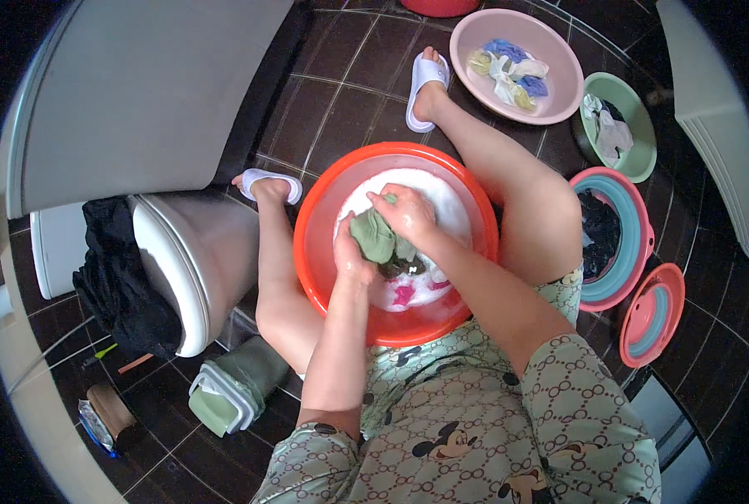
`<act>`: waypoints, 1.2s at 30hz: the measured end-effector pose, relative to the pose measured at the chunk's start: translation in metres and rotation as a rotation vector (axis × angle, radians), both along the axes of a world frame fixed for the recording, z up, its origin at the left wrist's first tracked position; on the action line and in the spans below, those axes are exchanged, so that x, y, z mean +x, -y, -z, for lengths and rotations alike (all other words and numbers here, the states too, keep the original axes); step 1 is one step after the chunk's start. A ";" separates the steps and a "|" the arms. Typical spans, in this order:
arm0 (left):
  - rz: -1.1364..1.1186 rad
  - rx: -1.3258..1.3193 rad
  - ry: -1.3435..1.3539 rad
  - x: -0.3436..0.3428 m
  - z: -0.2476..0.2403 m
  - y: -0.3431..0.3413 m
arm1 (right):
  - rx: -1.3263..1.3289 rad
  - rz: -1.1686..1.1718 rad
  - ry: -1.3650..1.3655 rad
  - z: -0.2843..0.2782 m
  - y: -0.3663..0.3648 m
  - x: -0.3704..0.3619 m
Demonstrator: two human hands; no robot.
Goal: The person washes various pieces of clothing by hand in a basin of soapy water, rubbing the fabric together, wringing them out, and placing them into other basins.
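Both hands hold a wet light-green cloth (373, 238) above the suds in a red basin (314, 252) between my knees. My left hand (354, 254) is closed round its left side. From the right, my right hand (409, 213) grips its upper part, the fingers curled over a fold. Whether the cloth is a sock or some other small garment I cannot tell. White foam (454, 202) covers much of the water. Just below the cloth lies something dark (404, 267), and a bright pink cloth (404, 295) shows through the foam near my side.
Beyond my right knee stand a pink basin (467, 50) and a green basin (643, 126) with clothes, a pink-and-blue collapsible basin (635, 252) with dark clothes and a smaller one (677, 294). At left are a toilet (194, 277) draped with black cloth (122, 286) and a bin (240, 382).
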State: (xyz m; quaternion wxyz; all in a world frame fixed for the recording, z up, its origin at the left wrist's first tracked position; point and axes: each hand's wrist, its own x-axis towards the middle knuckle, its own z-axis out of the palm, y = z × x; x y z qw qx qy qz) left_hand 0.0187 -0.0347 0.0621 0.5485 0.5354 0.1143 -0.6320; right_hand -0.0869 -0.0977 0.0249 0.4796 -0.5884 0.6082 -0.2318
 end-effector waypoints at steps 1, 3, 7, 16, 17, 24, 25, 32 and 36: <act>-0.082 0.008 0.013 0.002 -0.001 0.001 | 0.023 -0.001 0.005 0.003 0.003 -0.002; -0.025 0.005 0.277 0.012 0.022 -0.003 | -0.076 0.066 -0.022 0.024 0.009 -0.003; 0.367 -0.028 1.042 0.043 0.113 -0.024 | -0.058 0.027 -0.151 0.042 -0.002 0.012; 1.009 0.246 1.130 0.026 0.177 -0.025 | 0.173 -0.435 -0.221 0.120 -0.031 0.021; 1.368 0.227 1.121 0.029 0.174 -0.020 | 0.212 -0.471 -0.247 0.129 -0.034 0.022; 1.628 0.259 1.156 0.038 0.168 -0.017 | 0.319 -0.524 -0.411 0.138 -0.030 0.031; 1.521 0.346 1.133 0.028 0.150 -0.010 | 0.324 -0.505 -0.412 0.137 -0.028 0.030; 0.039 0.073 0.864 0.009 0.126 0.000 | 0.012 -0.204 -0.160 0.054 -0.014 0.037; 0.195 -0.521 -0.495 0.066 0.105 -0.007 | -0.193 -0.205 0.215 -0.049 -0.053 0.027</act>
